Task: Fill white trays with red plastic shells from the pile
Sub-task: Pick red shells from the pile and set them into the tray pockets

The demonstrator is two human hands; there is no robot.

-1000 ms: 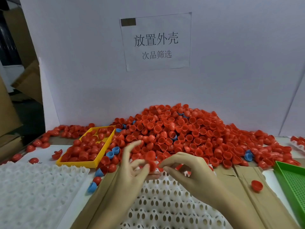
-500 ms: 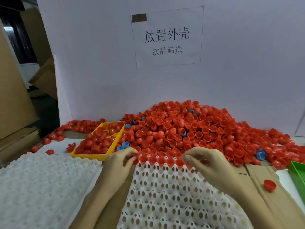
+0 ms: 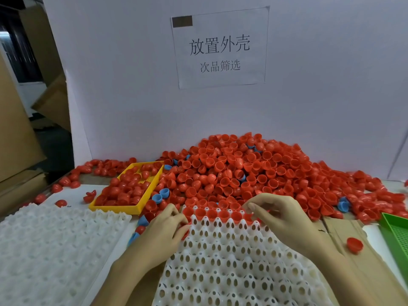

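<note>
Both hands apart: left hand pinching a shell, right hand fingers curled, contents unclear. Seat cups open-side-up along white tray far row.

Factory sorting station: printed Chinese sign on partition, bulk shell pile, cardboard boxes.

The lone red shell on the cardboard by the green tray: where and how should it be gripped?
The lone red shell lies apart from the pile, seemingly dome up and tilted. Probably best to come from above with the right hand and pinch across its rounded sides with thumb and forefinger; nothing crowds it, and the green tray sits just beside.
</note>
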